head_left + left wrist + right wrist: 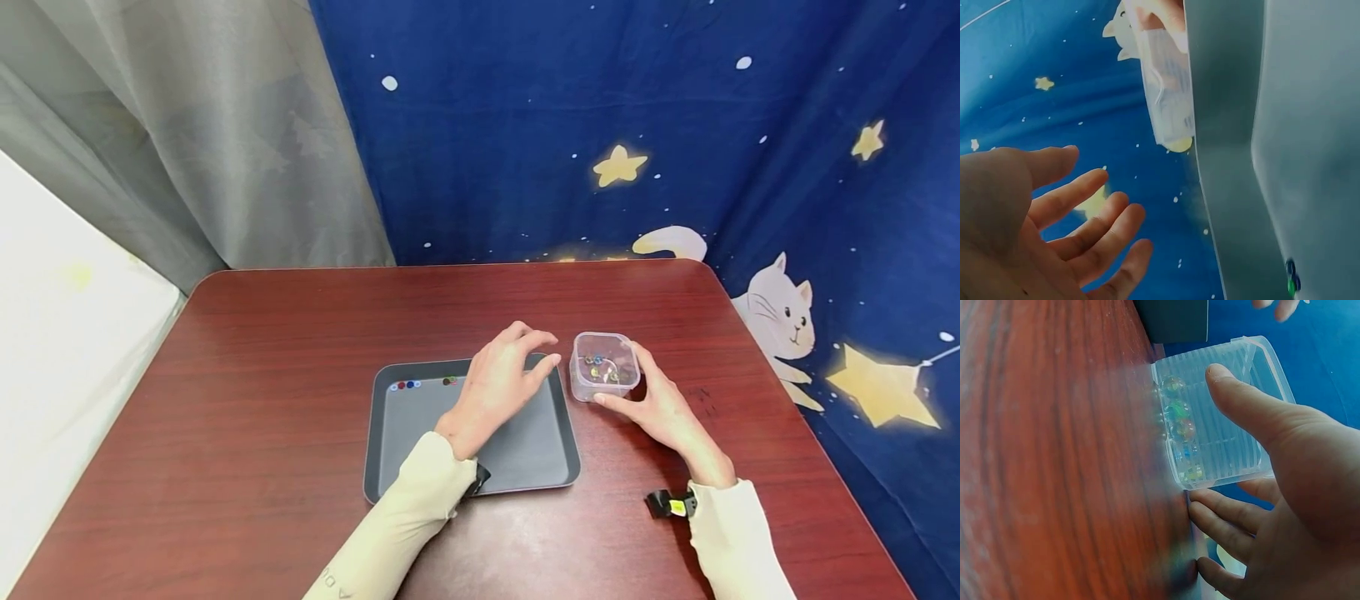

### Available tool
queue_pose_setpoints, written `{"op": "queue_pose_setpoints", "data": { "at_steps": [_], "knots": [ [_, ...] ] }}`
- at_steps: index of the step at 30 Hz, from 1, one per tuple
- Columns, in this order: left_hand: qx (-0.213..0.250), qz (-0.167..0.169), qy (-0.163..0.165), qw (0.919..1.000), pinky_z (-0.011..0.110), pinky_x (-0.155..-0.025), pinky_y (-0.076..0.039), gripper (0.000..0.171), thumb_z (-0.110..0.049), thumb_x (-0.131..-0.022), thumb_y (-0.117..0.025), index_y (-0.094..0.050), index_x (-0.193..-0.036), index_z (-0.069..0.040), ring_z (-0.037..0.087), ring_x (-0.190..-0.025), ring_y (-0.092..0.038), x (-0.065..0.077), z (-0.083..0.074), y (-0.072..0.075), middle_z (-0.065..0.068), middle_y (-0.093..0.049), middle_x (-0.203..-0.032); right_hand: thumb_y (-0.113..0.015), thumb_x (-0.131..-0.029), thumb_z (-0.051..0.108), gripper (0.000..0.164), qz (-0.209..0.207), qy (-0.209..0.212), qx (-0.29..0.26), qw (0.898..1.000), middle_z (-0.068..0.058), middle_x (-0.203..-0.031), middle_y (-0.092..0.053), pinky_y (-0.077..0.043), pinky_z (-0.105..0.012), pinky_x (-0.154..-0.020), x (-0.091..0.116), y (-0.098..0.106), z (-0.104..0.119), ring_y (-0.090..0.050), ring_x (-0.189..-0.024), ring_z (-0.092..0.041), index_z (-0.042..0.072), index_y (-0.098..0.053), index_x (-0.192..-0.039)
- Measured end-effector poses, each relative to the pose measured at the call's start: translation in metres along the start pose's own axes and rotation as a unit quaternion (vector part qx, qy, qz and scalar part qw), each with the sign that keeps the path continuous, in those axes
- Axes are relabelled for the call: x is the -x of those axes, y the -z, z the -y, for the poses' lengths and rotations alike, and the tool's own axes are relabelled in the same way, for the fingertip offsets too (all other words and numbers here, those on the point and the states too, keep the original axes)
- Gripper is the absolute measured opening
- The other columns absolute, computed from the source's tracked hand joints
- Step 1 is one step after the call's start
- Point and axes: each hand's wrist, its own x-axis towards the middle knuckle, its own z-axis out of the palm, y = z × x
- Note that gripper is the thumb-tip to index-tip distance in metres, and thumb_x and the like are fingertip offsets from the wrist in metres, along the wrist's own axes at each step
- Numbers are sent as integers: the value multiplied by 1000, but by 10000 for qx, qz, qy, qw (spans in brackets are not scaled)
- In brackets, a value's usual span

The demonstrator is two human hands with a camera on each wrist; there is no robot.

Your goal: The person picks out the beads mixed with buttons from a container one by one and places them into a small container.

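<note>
A clear plastic box (604, 367) stands on the table just right of the grey tray (567, 467). Several small glass marbles (1177, 410) with coloured swirls lie at its bottom. My right hand (663, 412) grips the box from the right, its thumb on the near side and fingers round the far side. Over the tray's right part, my left hand (495, 379) holds nothing; its thumb and fingers are apart and loosely bent, pointing towards the box. Along the tray's far edge lie several small coloured balls (406, 385), some dark, red or pale. The left hand may cover others.
The reddish-brown wooden table (262, 417) stretches out on both sides of the tray. Behind it hang a grey curtain (217, 150) and a blue curtain (525, 108) with stars and a cat. Black straps (667, 504) sit at both wrists.
</note>
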Motion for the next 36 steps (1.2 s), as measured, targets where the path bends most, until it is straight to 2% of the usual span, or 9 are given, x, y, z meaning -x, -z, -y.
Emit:
{"op": "queue_pose_setpoints", "data": {
  "at_steps": [4, 8, 10, 14, 18, 22, 26, 33, 36],
  "knots": [
    [-147, -124, 27, 9998, 38, -90, -54, 29, -35, -99, -72, -74, -126, -26, 18, -107, -65, 10, 3, 11, -3, -68, -119, -85, -87, 41, 101, 10, -60, 19, 10000, -19, -149, -52, -41, -64, -111, 1, 0, 1, -53, -132, -40, 21, -23, -164],
    [-242, -459, -37, 9986, 43, -96, -50, 28, -34, -98, -73, -75, -124, -23, 19, -108, -62, 20, 8, 21, -2, -68, -119, -84, -87, 41, 102, 32, -89, 97, 9999, -22, -151, -49, -38, -66, -114, 3, 2, 1, -50, -135, -42, 18, -22, -165],
    [-324, -631, -64, 9975, 46, -104, -48, 28, -34, -98, -73, -75, -123, -23, 20, -110, -62, 25, 10, 25, -2, -68, -120, -84, -88, 40, 103, 54, -68, 111, 9999, -23, -153, -47, -36, -68, -115, 3, 4, 1, -48, -137, -44, 16, -20, -166],
    [-474, -830, -53, 9954, 59, -122, -33, 30, -35, -97, -74, -75, -124, -22, 23, -126, -60, 35, 17, 33, 0, -67, -131, -85, -87, 39, 106, 60, -44, 120, 9999, -23, -154, -44, -35, -68, -116, 4, 5, -1, -47, -138, -44, 15, -18, -165],
    [-700, -916, -17, 9933, 69, -125, -20, 37, -40, -95, -76, -73, -128, -23, 23, -140, -53, 47, 25, 40, 2, -63, -144, -89, -82, 38, 113, 17, -67, 14, 10000, -23, -157, -40, -34, -69, -117, 6, 5, -2, -44, -139, -42, 11, -16, -165],
    [-1048, -900, 7, 9904, 73, -124, -15, 47, -48, -93, -76, -70, -134, -25, 25, -147, -48, 57, 36, 47, 3, -56, -153, -87, -83, 41, 121, -81, -197, -59, 9998, -24, -165, -31, -29, -71, -119, 7, 9, 1, -38, -147, -43, 12, -6, -167],
    [-1367, -761, 155, 9876, 75, -124, -14, 61, -58, -91, -74, -64, -142, -27, 28, -153, -41, 67, 47, 51, 2, -49, -161, -84, -85, 43, 117, -356, -152, 87, 9992, -22, -170, -25, -27, -73, -119, 8, 12, 5, -31, -152, -44, 19, -5, -168],
    [-1706, -435, 370, 9837, 75, -124, -10, 77, -71, -89, -65, -50, -154, -34, 29, -160, -28, 80, 58, 60, -2, -35, -169, -89, -77, 44, 114, -1226, 579, 870, 9869, -22, -170, -26, -14, -76, -122, 18, 7, 19, -16, -160, -47, 19, -23, -166],
    [-1814, -371, 391, 9819, 76, -123, -9, 81, -75, -88, -63, -47, -156, -35, 30, -161, -25, 84, 59, 64, -3, -32, -171, -90, -74, 49, 115, -1347, 830, 1228, 9797, -22, -169, -29, -9, -77, -123, 22, 2, 30, -15, -161, -46, 19, -27, -165]
  ]
}}
